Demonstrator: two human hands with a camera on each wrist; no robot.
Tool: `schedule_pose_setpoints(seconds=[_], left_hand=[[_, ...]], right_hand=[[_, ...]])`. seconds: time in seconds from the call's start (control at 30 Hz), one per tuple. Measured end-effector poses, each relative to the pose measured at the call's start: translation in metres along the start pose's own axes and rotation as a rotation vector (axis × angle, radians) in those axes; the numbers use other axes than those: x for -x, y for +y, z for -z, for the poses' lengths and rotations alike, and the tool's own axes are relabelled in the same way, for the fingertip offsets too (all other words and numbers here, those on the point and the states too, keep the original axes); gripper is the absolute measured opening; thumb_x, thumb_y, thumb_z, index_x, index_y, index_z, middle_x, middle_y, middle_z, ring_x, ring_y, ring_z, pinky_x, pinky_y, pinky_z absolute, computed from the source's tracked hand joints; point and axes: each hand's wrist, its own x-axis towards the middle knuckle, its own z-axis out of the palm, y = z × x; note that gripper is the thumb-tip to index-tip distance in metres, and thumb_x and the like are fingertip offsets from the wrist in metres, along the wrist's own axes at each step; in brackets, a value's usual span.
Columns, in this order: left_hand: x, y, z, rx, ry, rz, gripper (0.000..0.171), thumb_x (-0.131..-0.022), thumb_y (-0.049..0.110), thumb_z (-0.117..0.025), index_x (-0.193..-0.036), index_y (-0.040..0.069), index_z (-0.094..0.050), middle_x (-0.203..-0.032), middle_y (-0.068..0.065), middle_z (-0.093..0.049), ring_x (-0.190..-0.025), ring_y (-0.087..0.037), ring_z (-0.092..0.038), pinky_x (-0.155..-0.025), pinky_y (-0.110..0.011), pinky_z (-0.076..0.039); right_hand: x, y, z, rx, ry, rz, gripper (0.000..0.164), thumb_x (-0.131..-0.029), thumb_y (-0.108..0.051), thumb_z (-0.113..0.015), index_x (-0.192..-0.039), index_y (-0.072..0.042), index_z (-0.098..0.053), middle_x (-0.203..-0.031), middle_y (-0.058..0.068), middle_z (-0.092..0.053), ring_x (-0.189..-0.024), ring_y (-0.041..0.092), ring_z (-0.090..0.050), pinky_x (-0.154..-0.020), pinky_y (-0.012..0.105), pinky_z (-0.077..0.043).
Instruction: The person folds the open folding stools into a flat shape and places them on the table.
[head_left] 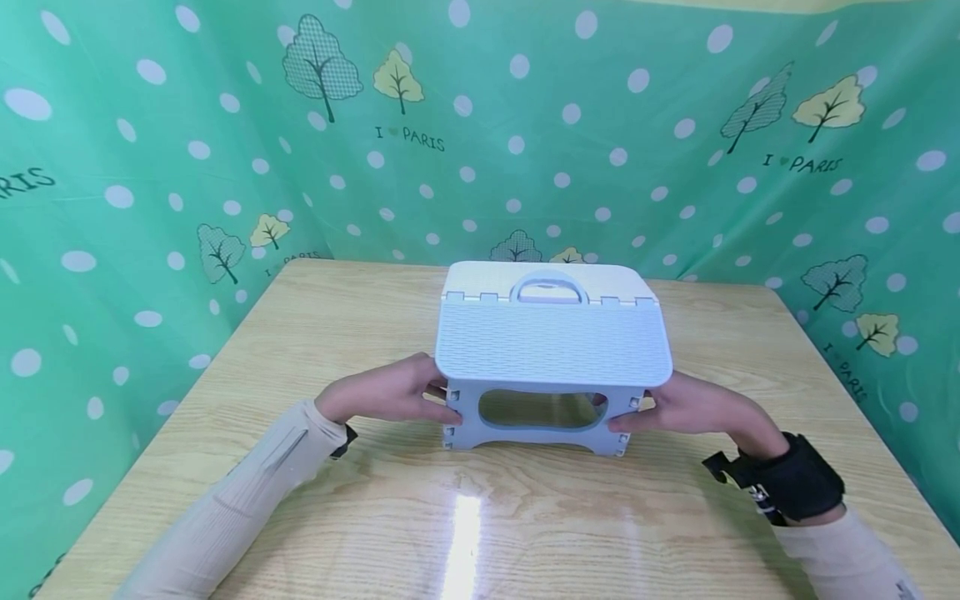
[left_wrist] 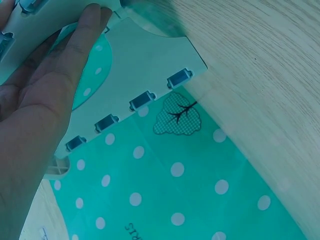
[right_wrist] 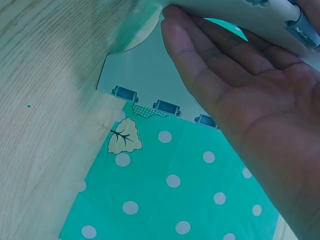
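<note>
A light blue and white folding step stool (head_left: 555, 342) stands unfolded on its legs on the table, its handle (head_left: 550, 288) set in the middle of the top. My left hand (head_left: 397, 390) grips the stool's left end, thumb on the front leg panel (head_left: 543, 435). In the left wrist view its fingers (left_wrist: 75, 52) reach in behind that panel. My right hand (head_left: 693, 404) grips the right end the same way, thumb on the front panel. Its fingers (right_wrist: 195, 55) extend inside the legs in the right wrist view. The top hides part of both hands.
The wood-grain table (head_left: 360, 525) extends around the stool, with a bright light reflection in front. A green dotted curtain (head_left: 510, 117) printed with trees hangs behind and along both sides. A black strap (head_left: 798, 479) wraps the right wrist.
</note>
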Motion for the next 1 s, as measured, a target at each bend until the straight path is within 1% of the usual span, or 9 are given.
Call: schedule_pose_setpoints(seconds=[0.23, 0.4, 0.57, 0.67, 0.83, 0.9, 1.0], left_hand=[[0.0005, 0.0005, -0.0008, 0.009, -0.005, 0.008, 0.057, -0.089, 0.008, -0.076, -0.14, 0.007, -0.05, -0.124, -0.006, -0.065, -0.11, -0.013, -0.066, -0.097, -0.03, -0.053], [0.0005, 0.0008, -0.0006, 0.004, -0.004, 0.002, 0.057, -0.089, 0.009, -0.076, -0.139, 0.006, -0.05, -0.122, -0.001, -0.066, -0.109, -0.013, -0.066, -0.097, -0.031, -0.053], [0.0, 0.0017, 0.0005, -0.004, -0.003, 0.001, 0.061, -0.089, 0.009, -0.076, -0.143, 0.008, -0.047, -0.124, -0.003, -0.065, -0.109, -0.013, -0.066, -0.097, -0.031, -0.053], [0.0, 0.0018, 0.001, -0.005, -0.006, 0.007, 0.062, -0.089, 0.009, -0.076, -0.143, 0.009, -0.047, -0.124, -0.004, -0.065, -0.109, -0.013, -0.066, -0.097, -0.031, -0.053], [0.0002, 0.0016, 0.0015, -0.004, -0.006, 0.016, 0.061, -0.089, 0.009, -0.075, -0.143, 0.009, -0.048, -0.123, -0.001, -0.065, -0.109, -0.013, -0.066, -0.097, -0.031, -0.053], [0.0002, 0.0016, 0.0012, -0.001, -0.007, 0.02, 0.06, -0.089, 0.008, -0.075, -0.143, 0.008, -0.048, -0.123, 0.0, -0.065, -0.109, -0.013, -0.066, -0.098, -0.031, -0.053], [-0.0001, 0.0017, 0.0005, 0.006, -0.01, 0.019, 0.06, -0.089, 0.008, -0.076, -0.142, 0.007, -0.049, -0.123, -0.001, -0.065, -0.109, -0.014, -0.066, -0.098, -0.031, -0.053]], right_hand=[[0.0002, 0.0008, -0.0011, 0.001, -0.001, 0.001, 0.094, -0.086, -0.016, -0.079, -0.155, -0.022, -0.016, -0.141, 0.007, -0.035, -0.112, 0.017, -0.049, -0.087, 0.032, -0.052], [0.0001, 0.0004, -0.0008, -0.008, -0.003, 0.013, 0.093, -0.086, -0.015, -0.079, -0.154, -0.021, -0.016, -0.137, 0.009, -0.038, -0.109, 0.017, -0.052, -0.084, 0.032, -0.053], [-0.0002, -0.0008, 0.0009, -0.012, -0.003, 0.019, 0.093, -0.086, -0.013, -0.079, -0.154, -0.02, -0.015, -0.133, 0.01, -0.042, -0.107, 0.016, -0.054, -0.082, 0.032, -0.054], [-0.0001, -0.0012, 0.0015, -0.026, -0.013, 0.015, 0.091, -0.087, -0.012, -0.078, -0.153, -0.019, -0.017, -0.128, 0.009, -0.046, -0.104, 0.016, -0.056, -0.08, 0.032, -0.055], [0.0, -0.0012, 0.0016, -0.024, -0.017, 0.011, 0.093, -0.086, -0.013, -0.079, -0.155, -0.02, -0.015, -0.133, 0.009, -0.042, -0.106, 0.015, -0.054, -0.081, 0.031, -0.054], [0.0001, -0.0009, 0.0014, -0.016, -0.015, 0.013, 0.096, -0.086, -0.014, -0.079, -0.155, -0.02, -0.013, -0.137, 0.01, -0.038, -0.108, 0.016, -0.052, -0.082, 0.031, -0.053], [0.0007, -0.0003, 0.0008, -0.013, -0.011, 0.005, 0.095, -0.086, -0.015, -0.079, -0.155, -0.021, -0.014, -0.136, 0.011, -0.039, -0.108, 0.015, -0.052, -0.083, 0.031, -0.053]])
